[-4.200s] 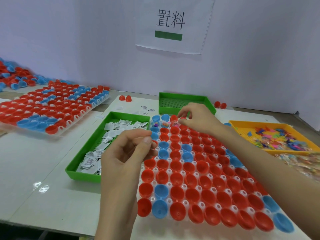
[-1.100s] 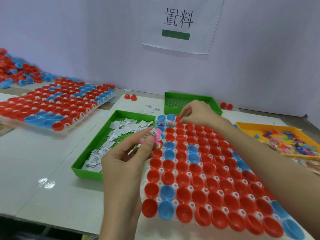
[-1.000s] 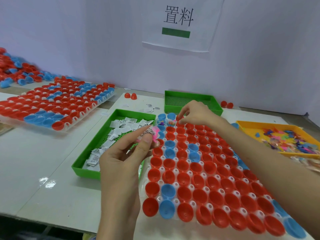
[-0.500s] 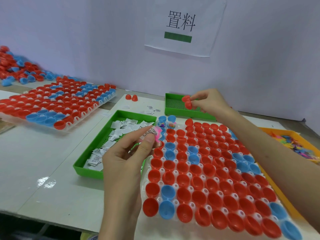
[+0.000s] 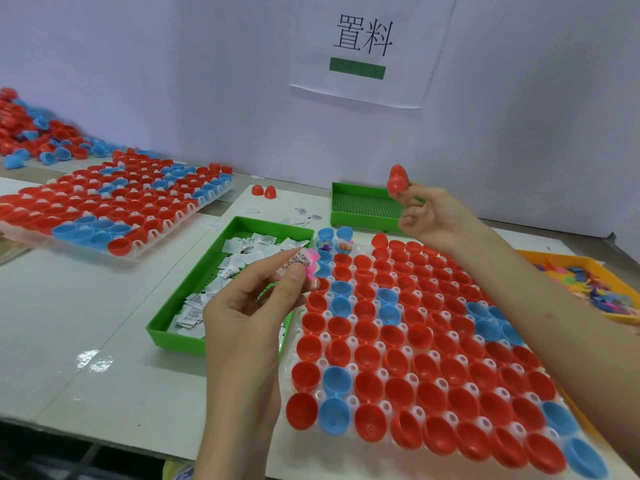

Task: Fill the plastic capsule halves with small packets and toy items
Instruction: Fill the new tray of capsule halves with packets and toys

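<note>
A white rack of red and blue capsule halves lies in front of me; two halves at its far left corner hold toy bits. My left hand pinches a small printed packet and a pink toy piece beside the rack's left edge. My right hand is raised above the rack's far end and grips red capsule halves at its fingertips. White packets fill the green tray to the left.
A second green tray stands at the back by the wall. An orange tray with colourful toys lies at the right. Another filled rack and a loose capsule heap lie at the far left. Two red halves stand loose.
My right hand lifted red capsule halves off the rack's far end and raised them up and to the right. My left hand kept the packet and pink piece almost still.
</note>
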### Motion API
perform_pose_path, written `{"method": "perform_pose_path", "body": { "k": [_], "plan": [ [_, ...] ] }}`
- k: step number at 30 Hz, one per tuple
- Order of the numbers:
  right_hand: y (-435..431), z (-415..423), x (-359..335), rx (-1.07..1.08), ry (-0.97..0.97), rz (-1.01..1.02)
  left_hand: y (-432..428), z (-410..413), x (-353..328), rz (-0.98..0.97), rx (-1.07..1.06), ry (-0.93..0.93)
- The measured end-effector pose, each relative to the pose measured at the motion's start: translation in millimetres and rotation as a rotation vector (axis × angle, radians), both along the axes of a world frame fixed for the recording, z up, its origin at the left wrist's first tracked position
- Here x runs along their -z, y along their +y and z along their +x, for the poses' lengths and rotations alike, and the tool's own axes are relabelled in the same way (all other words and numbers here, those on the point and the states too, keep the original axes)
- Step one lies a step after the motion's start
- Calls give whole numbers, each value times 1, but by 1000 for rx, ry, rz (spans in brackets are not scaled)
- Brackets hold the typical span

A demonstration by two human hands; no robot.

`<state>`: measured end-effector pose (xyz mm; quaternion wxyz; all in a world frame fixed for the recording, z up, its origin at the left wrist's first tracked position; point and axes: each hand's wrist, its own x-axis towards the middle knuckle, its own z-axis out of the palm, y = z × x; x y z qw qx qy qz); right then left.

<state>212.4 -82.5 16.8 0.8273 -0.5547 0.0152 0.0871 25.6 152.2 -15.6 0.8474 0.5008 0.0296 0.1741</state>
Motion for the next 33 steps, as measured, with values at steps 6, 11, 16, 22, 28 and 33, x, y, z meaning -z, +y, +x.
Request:
{"method": "perform_pose_path", "body": {
  "k": [6, 11, 16, 22, 28, 33],
  "plan": [
    [-4, -3, 6, 63, 6, 343, -1, -1, 0, -17, 4, 0],
    [-5, -5, 7, 111, -33, 151, -1, -1, 0, -12, 5, -2],
    [-2, -7, 5, 152, -68, -13, -1, 0, 1, -6, 7, -3],
    [-3, -7, 4, 137, -87, -159, 0, -1, 1, -4, 4, -5],
    [-4, -14, -4, 76, -370, -1125, 1, -1, 1, 7, 1, -6],
    [-2, -33, -4, -61, -429, -1542, 0, -1, 1, -1, 2, -6]
  ]
}}
